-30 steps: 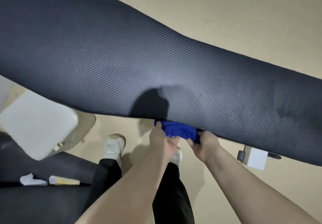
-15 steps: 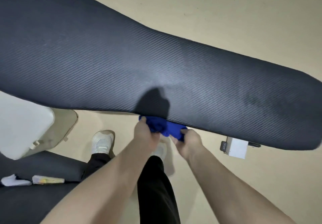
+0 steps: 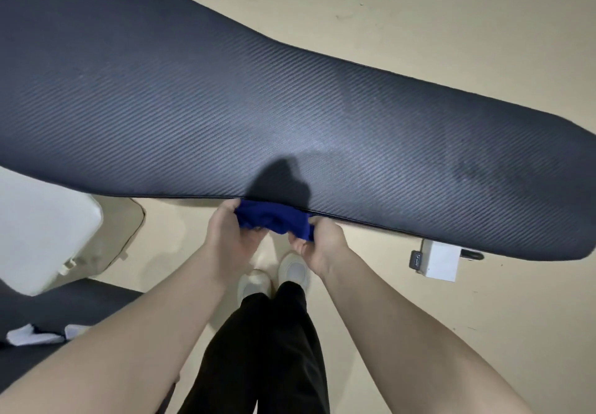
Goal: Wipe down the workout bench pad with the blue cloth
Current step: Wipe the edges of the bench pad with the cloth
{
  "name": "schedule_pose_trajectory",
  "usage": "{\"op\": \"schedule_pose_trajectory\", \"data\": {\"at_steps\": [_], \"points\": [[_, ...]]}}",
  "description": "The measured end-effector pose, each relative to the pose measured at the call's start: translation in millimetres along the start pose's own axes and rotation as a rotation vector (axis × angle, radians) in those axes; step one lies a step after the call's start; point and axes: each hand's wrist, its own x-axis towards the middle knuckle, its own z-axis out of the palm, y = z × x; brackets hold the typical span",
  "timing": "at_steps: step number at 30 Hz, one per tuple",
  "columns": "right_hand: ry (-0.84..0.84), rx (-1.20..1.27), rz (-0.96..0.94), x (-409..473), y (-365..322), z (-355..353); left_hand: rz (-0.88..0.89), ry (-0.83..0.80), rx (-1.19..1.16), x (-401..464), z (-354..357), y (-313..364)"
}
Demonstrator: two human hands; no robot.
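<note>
The bench pad (image 3: 225,117) is stretching across the upper half of the view, running from ten o'clock down to three o'clock, its dark ribbed cover catching a pale sheen near the middle. A darker smudge is showing on the pad toward three o'clock. The blue cloth (image 3: 274,221) is sitting bunched against the near edge of the pad, just below the centre of the view, toward six o'clock from the pad's middle.

The left hand (image 3: 229,238) is gripping the cloth's nine o'clock end, fingers curling round the fabric. The right hand (image 3: 322,246) is pinching the cloth's three o'clock end, fingers folded over it. The two hands are sitting close together, with the cloth bridging them and touching the pad's edge; their shadow is falling on the pad just above.

Below the hands, at six o'clock, two pale shoes (image 3: 274,275) and black trousers (image 3: 267,349) are standing on the beige floor (image 3: 419,26). A white box (image 3: 440,260) is lying on the floor at four o'clock, partly under the pad. A white cushion (image 3: 42,236) is showing at nine o'clock, and a dark surface (image 3: 64,310) with scraps of white paper (image 3: 25,336) is lying at eight o'clock.
</note>
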Motion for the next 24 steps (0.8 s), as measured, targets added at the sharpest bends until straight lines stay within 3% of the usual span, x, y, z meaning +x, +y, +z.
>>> {"op": "schedule_pose_trajectory", "data": {"at_steps": [8,14,18,24], "points": [[0.261,0.169,-0.16,7,-39,-74,-0.215,-0.137,0.037,-8,49,-68],[-0.019,0.113,-0.018,13,-13,-23,-0.116,-0.17,-0.093,9,12,-33],[0.003,0.111,0.006,21,-25,-34,-0.024,-0.144,-0.014,17,12,-37],[0.126,0.114,-0.082,31,-88,-140,-0.185,-0.189,0.021,-2,85,-144]]}}
